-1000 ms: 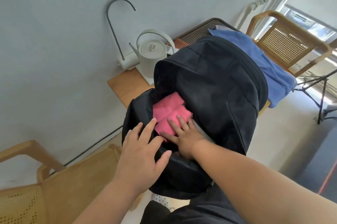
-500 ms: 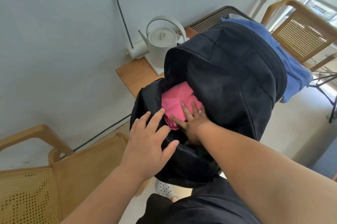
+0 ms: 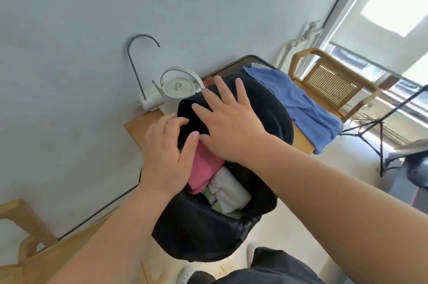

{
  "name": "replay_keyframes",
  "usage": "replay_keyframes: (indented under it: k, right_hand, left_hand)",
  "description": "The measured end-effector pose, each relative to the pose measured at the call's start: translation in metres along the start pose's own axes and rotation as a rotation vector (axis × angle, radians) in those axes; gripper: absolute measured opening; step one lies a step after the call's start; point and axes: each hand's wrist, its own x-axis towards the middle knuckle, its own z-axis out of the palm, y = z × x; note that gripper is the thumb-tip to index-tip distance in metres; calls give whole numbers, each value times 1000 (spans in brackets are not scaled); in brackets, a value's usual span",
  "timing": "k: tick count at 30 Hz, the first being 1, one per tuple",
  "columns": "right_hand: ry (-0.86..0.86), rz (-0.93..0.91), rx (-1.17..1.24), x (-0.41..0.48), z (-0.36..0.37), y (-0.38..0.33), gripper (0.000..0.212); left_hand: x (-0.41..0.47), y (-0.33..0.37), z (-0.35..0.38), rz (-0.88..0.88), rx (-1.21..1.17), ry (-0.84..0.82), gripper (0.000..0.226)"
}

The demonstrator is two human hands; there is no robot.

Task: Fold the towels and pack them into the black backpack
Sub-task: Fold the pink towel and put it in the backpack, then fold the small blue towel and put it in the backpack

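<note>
White kettle (image 3: pixel 177 92) on wooden tabletop (image 3: pixel 139 128) against wall, curved metal tube (image 3: pixel 136 75) just beside it. Cane-back chair (image 3: pixel 331 82) near window.

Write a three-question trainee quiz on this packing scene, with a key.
1. True or false: the right hand lies with fingers spread on the top flap of the black backpack.
2. Fill the blank: inside the backpack, the pink towel lies beside a folded ____ towel.
3. Where does the blue towel lie?
A. in the backpack
B. on the wooden table
C. on the chair seat

Key: 1 true; 2 white, the white towel; 3 B.
</note>
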Motion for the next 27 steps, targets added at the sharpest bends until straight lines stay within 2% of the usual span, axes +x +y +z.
replay_keyframes:
  k: [4,8,14,20,27]
  right_hand:
    - [158,97,53,-10,-23,52,66]
    - [193,231,179,-32,-21,121,62]
    - [193,300,313,-86,32,233,62]
    - [61,388,388,-147,97,353,67]
    - [-147,436,437,-182,154,437,70]
  left_hand:
    - [33,57,11,144,-9,79,44]
    - [69,114,32,249,42,111,43]
    - [112,199,110,204,175,29,50]
    - [155,278,214,81,370,-148,61]
    - [157,295,313,-16,491,-370,61]
